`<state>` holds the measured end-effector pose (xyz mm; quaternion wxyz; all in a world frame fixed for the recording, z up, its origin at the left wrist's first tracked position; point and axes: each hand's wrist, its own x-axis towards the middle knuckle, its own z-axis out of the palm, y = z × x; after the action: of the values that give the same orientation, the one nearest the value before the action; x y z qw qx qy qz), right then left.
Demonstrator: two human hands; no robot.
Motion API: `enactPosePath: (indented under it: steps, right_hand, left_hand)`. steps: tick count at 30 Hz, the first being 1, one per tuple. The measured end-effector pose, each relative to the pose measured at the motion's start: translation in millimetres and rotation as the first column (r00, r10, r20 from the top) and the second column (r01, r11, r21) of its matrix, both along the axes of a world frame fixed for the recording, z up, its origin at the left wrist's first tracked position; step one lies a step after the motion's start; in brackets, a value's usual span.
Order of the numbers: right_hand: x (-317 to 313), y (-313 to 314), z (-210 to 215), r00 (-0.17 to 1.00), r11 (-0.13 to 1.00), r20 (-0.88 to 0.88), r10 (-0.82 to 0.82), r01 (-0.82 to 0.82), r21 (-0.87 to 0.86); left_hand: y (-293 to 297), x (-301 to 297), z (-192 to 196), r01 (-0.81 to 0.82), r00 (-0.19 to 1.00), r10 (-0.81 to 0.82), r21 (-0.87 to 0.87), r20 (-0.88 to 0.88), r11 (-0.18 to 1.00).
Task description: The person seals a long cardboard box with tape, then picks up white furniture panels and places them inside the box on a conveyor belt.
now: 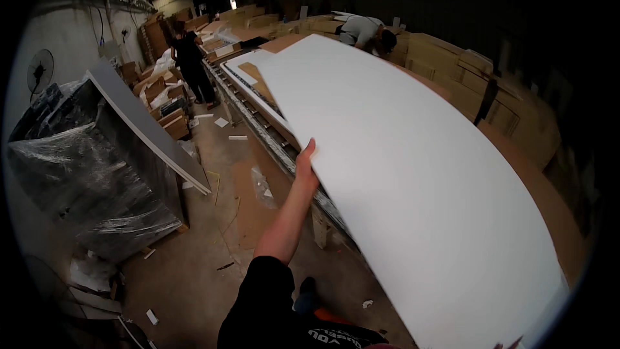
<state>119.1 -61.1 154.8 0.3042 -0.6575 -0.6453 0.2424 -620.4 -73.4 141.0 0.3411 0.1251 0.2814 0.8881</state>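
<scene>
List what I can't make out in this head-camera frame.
All in the head view:
Left hand: its other fingers, besides the thumb, are hidden by the white panel.
Right hand: mostly cut off by the lower edge; grip unclear.
Panel's near end: cut off by the lower edge.
Wrapped load: contents obscured by plastic film.

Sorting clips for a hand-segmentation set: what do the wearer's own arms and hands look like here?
Left hand: bare, no glove visible; thumb shows clearly. Left forearm: bare, no watch or band visible. Short black sleeve ending near the elbow; dark shirt with pale lettering. Right hand: just a dim sliver at the lower edge, too little to describe.
</scene>
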Motion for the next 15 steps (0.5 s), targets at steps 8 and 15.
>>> enactPosePath:
  steps: [8,15]
  right_hand:
    - [-412,202,-46,0.844,0.99,-0.523,0.117,-0.055,0.133]
    - [-695,307,-89,0.654,0.94,-0.684,0.323,-0.304,0.153]
  left_hand:
    - [-75,-121,-115,-0.334,0.921,0.211,-0.382,-0.329,0.862]
    - [-409,36,-297,-0.008,0.986,0.169,-0.989,0.017,0.145]
